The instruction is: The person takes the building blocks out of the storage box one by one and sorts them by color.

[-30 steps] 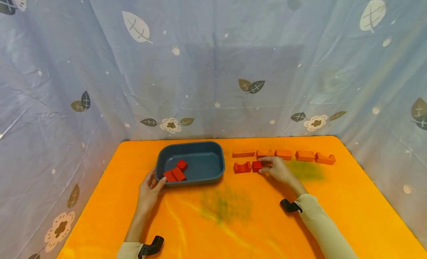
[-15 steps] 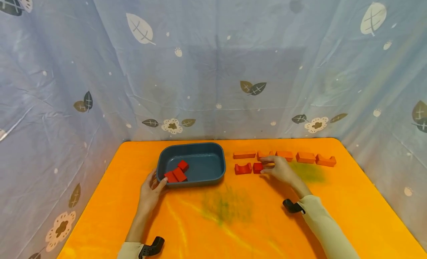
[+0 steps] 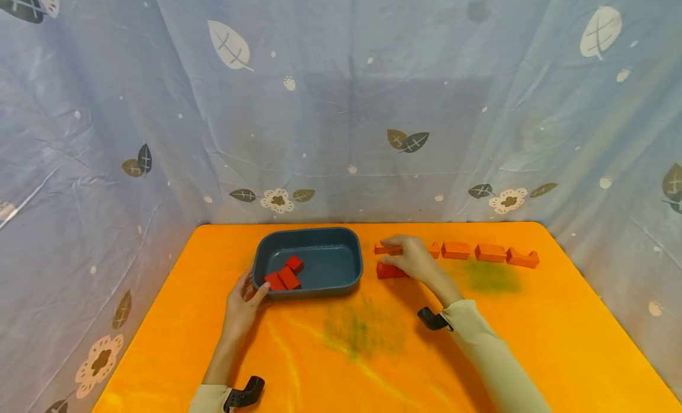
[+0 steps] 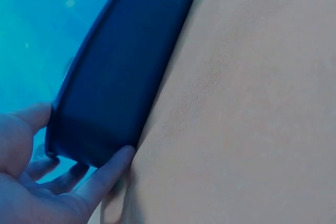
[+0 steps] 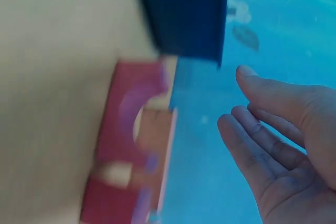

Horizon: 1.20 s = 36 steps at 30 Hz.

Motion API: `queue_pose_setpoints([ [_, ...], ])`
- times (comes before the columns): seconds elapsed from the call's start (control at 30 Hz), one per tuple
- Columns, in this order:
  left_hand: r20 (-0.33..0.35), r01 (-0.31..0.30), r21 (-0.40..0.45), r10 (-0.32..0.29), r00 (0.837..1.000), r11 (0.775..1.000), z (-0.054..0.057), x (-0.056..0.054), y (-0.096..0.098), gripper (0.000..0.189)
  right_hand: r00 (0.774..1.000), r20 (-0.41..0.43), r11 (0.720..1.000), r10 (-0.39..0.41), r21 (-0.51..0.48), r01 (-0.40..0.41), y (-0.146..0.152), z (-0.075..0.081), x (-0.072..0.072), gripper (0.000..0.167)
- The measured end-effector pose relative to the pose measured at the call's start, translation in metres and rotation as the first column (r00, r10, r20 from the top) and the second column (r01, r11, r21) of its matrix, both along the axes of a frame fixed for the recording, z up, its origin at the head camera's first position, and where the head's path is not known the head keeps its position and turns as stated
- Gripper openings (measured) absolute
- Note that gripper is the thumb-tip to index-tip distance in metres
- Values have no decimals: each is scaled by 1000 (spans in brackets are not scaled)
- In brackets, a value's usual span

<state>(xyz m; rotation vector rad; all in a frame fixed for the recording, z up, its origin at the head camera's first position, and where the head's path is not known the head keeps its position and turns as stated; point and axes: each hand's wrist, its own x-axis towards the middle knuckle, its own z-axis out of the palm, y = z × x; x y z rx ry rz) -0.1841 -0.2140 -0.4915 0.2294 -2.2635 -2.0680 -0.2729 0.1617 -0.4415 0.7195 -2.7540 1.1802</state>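
Note:
In the head view my left hand holds the near left corner of a dark blue rectangular tray, thumb on the front side. Its fingers bracket the tray's end in the left wrist view. Several red blocks lie in the tray's near left part. My right hand hovers over a red block with a curved notch, thumb and fingers apart. Nothing is between them in the right wrist view, where a second red block sits beside the notched red block. The hand hides that second block in the head view.
A row of orange blocks runs behind the red ones: a thin bar, plain blocks and a notched one at the right end. A patterned curtain encloses the orange tabletop at the back and sides.
My right hand has moved left from the small red block to over the notched red block. My left hand stays at the tray's corner.

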Motion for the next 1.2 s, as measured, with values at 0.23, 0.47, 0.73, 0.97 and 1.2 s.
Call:
queue_pose_setpoints([
  [0.23,-9,9,23,-9,1000,1000,-1,0,0,69,992,58,994,111,-10,-111,-47,6,-5,41],
  [0.47,-18,18,8,-18,1000,1000,-1,-2,1,69,982,56,976,179,113,-184,-92,7,-14,40],
  [0.73,-8,12,-7,-12,1000,1000,0,0,0,69,976,102,883,194,414,-219,-149,13,-21,46],
  [0.97,-15,-5,-31,4,1000,1000,-1,-1,-1,70,965,28,792,261,566,-231,-187,3,-23,48],
  [1.2,-31,-13,-17,12,999,1000,-4,-2,0,68,944,6,767,330,581,-272,-197,-10,-26,37],
])
